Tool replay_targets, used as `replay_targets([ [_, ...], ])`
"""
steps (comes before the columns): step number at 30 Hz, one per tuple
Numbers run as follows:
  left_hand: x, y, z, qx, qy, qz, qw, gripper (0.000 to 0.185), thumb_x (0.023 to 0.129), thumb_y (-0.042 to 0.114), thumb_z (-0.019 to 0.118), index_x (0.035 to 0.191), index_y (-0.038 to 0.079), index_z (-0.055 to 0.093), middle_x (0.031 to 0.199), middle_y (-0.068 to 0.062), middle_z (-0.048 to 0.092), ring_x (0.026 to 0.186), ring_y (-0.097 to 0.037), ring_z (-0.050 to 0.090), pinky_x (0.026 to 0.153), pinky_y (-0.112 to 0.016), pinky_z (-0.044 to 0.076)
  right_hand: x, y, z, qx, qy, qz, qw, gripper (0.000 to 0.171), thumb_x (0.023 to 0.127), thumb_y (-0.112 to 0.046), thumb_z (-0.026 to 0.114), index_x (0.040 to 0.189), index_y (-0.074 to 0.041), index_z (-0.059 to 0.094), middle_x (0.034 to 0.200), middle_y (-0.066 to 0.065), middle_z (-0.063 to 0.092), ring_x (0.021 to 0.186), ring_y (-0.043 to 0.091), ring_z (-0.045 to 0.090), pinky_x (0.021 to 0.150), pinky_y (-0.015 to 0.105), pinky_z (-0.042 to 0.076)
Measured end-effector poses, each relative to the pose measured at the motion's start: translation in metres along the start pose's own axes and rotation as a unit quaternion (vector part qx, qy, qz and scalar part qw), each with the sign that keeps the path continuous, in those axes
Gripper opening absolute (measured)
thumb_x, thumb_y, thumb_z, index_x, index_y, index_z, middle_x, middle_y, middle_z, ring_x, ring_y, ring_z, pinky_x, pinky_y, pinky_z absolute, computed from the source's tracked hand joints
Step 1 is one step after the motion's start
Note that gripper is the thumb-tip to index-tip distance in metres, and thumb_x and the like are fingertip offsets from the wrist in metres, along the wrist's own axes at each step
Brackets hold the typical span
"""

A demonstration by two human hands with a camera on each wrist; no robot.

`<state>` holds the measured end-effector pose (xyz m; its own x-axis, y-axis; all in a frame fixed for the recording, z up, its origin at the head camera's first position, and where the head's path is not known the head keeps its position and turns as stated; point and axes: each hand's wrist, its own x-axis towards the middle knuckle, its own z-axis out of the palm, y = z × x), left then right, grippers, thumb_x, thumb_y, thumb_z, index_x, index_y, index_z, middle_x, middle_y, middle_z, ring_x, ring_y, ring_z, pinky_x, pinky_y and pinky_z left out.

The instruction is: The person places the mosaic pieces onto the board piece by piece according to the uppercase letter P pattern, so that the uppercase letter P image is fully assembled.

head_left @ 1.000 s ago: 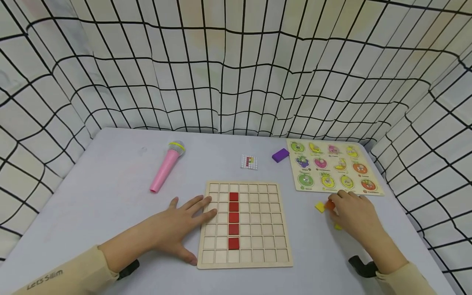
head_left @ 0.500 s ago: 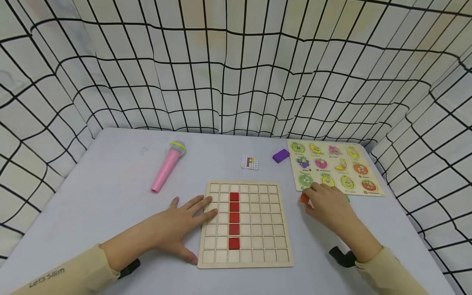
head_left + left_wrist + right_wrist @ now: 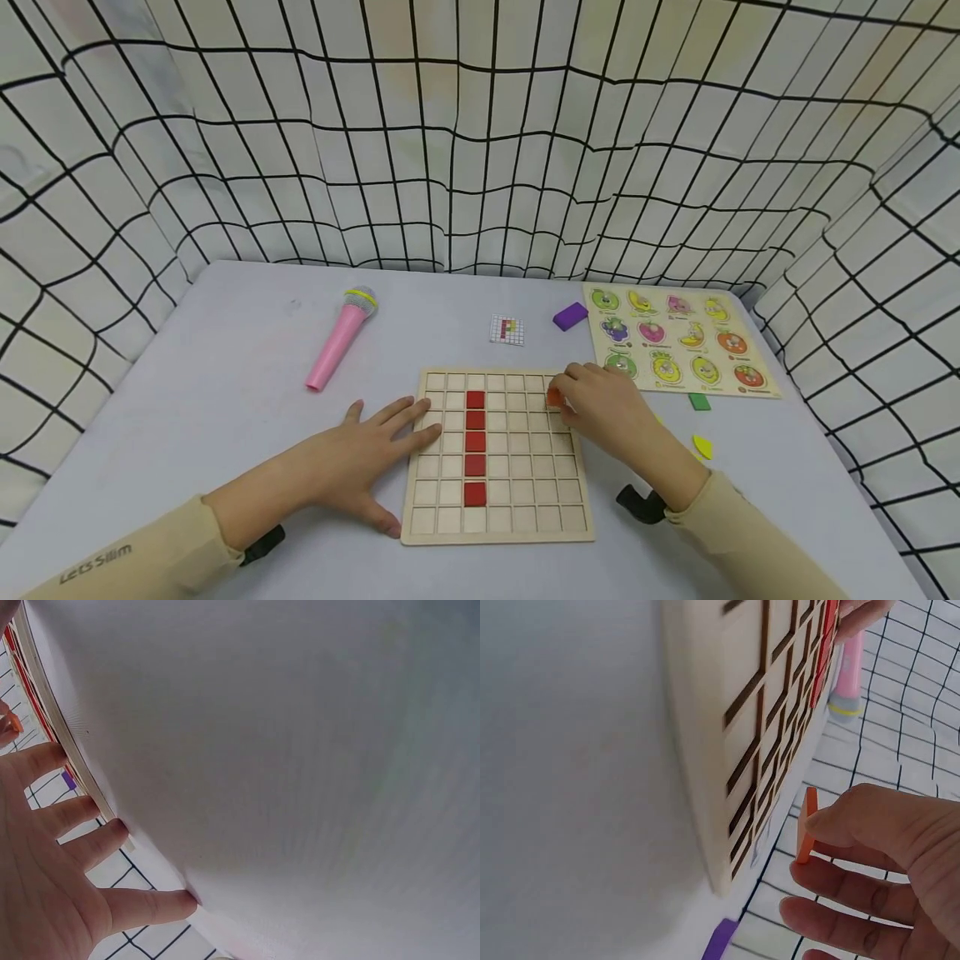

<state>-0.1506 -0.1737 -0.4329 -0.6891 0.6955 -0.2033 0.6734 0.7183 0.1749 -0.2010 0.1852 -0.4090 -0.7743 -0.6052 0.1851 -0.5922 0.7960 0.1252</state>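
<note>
My right hand [image 3: 603, 408] pinches an orange tile [image 3: 807, 825] between thumb and fingers, over the upper right corner of the wooden grid board [image 3: 528, 500]. In the right wrist view the tile is held on edge, clear of the board's rim. A column of several red tiles [image 3: 475, 442] lies in the board's squares, left of its middle. My left hand [image 3: 367, 458] rests with spread fingers along the board's left side, fingertips over its edge and thumb at the lower left corner. In the left wrist view its straight fingers [image 3: 97, 844] meet the board's edge.
A green tile [image 3: 700, 402] and a yellow piece [image 3: 702, 447] lie right of the board. Behind are a small patterned grid card [image 3: 507, 330], a purple block [image 3: 571, 316] and a fruit picture board [image 3: 727, 367]. A pink toy microphone [image 3: 335, 346] lies at left; black netting surrounds the table.
My right hand has moved left with the orange tile, from beside the loose pieces to over the board's upper right corner, uncovering the green tile. My left hand has stayed put.
</note>
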Motion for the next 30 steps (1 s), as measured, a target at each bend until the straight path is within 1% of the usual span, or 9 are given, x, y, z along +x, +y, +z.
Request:
replay_targets([
  [5,0.000,-0.001,-0.001,-0.002,0.004,0.002,1.0000,0.120,0.068,0.083,0.075,0.164,0.024,0.031,0.172,-0.012,0.020,0.157,-0.038,0.023,0.100,-0.086,0.030,0.020,-0.011,0.004,0.003,-0.008,-0.022,1.000,0.024,0.084,-0.024,0.085,0.104,-0.018,0.074,0.094,-0.004,0.070,0.082,0.015,0.065,0.071,0.031,0.049],
  [10,0.000,-0.001,-0.001,-0.011,0.000,-0.002,0.9999,0.120,0.068,0.083,0.075,0.164,0.024,0.032,0.172,-0.012,0.020,0.157,-0.038,0.021,0.102,-0.086,0.029,0.032,-0.022,0.013,0.004,-0.014,-0.042,0.999,0.024,0.085,-0.025,0.085,0.105,-0.018,0.074,0.094,-0.004,0.070,0.083,0.016,0.066,0.072,0.032,0.051],
  [14,-0.001,-0.001,-0.001,-0.011,0.003,-0.001,0.9999,0.121,0.067,0.084,0.074,0.164,0.024,0.032,0.172,-0.012,0.020,0.157,-0.038,0.022,0.101,-0.086,0.029,0.037,-0.029,0.016,0.013,-0.027,-0.052,0.998,0.026,0.085,-0.026,0.085,0.106,-0.019,0.074,0.095,-0.003,0.070,0.085,0.017,0.067,0.075,0.035,0.052],
  [18,-0.001,0.000,-0.001,-0.008,0.006,0.002,0.9999,0.121,0.067,0.084,0.074,0.163,0.025,0.033,0.172,-0.012,0.021,0.157,-0.038,0.023,0.101,-0.086,0.030,0.039,-0.033,0.017,0.022,-0.038,-0.053,0.998,0.023,0.086,-0.026,0.085,0.106,-0.020,0.075,0.096,-0.003,0.069,0.085,0.017,0.067,0.076,0.035,0.052],
  [25,-0.002,0.001,0.000,-0.006,0.006,-0.002,1.0000,0.121,0.066,0.084,0.075,0.163,0.024,0.033,0.172,-0.012,0.021,0.157,-0.038,0.023,0.101,-0.085,0.030,0.046,-0.041,0.018,0.016,-0.029,-0.073,0.997,0.017,0.089,-0.026,0.082,0.104,-0.024,0.075,0.095,-0.004,0.071,0.085,0.017,0.067,0.075,0.035,0.052],
  [30,-0.001,0.001,0.000,-0.005,0.014,0.001,0.9999,0.121,0.066,0.083,0.076,0.163,0.025,0.034,0.172,-0.012,0.022,0.156,-0.038,0.024,0.100,-0.085,0.031,0.051,-0.049,0.018,0.009,-0.038,-0.077,0.996,0.014,0.093,-0.025,0.078,0.107,-0.024,0.075,0.098,-0.005,0.073,0.086,0.016,0.068,0.075,0.033,0.052],
])
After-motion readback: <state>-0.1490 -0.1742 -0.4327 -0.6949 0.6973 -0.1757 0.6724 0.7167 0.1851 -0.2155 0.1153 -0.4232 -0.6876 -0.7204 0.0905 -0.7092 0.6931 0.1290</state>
